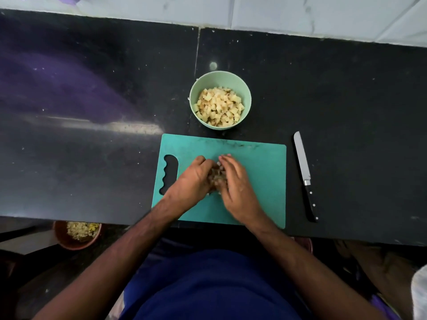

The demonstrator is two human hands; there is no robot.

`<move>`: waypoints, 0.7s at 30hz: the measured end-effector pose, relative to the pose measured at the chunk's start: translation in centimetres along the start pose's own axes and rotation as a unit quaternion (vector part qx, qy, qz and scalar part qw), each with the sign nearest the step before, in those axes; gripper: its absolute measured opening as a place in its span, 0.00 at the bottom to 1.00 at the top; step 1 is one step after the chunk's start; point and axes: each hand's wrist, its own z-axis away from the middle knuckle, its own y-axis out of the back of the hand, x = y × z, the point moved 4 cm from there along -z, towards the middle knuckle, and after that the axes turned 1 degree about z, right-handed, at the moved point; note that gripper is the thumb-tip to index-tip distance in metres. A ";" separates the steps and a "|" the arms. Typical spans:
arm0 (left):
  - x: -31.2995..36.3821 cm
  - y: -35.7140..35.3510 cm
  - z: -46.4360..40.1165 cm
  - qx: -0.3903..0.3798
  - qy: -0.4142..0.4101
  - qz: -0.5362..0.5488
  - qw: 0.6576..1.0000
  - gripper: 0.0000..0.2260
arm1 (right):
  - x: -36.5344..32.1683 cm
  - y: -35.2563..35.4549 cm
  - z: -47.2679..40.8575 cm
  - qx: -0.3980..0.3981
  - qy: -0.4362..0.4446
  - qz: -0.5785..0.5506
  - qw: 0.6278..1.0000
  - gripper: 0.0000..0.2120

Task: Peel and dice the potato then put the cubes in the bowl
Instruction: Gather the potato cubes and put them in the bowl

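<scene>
A pale green bowl stands on the black counter just beyond the teal cutting board, filled with several potato cubes. On the middle of the board my left hand and my right hand are cupped together around a small heap of potato cubes, fingers curled against it from both sides. Most of that heap is hidden between my palms.
A knife with a black handle lies on the counter right of the board, blade pointing away. Below the counter edge at the left sits a brown bowl with peelings. A tiled wall runs along the back.
</scene>
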 end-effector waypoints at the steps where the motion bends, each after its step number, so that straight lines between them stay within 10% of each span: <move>1: 0.3 -0.2 -0.1 0.005 -0.008 0.008 1.000 0.21 | -0.6 -0.3 0.0 -0.010 -0.004 -0.041 0.999 0.26; 5: -0.1 0.6 0.9 0.037 -0.005 0.035 0.999 0.25 | 0.6 2.7 -0.4 0.006 -0.014 -0.133 0.991 0.32; 10: -1.8 1.4 1.5 0.069 -0.013 -0.082 0.994 0.26 | 2.1 1.6 -1.0 -0.157 0.138 0.232 0.950 0.60; 21: -1.7 0.5 3.2 -0.019 -0.076 0.045 0.996 0.22 | 1.6 0.1 -1.8 -0.057 0.237 0.285 0.927 0.34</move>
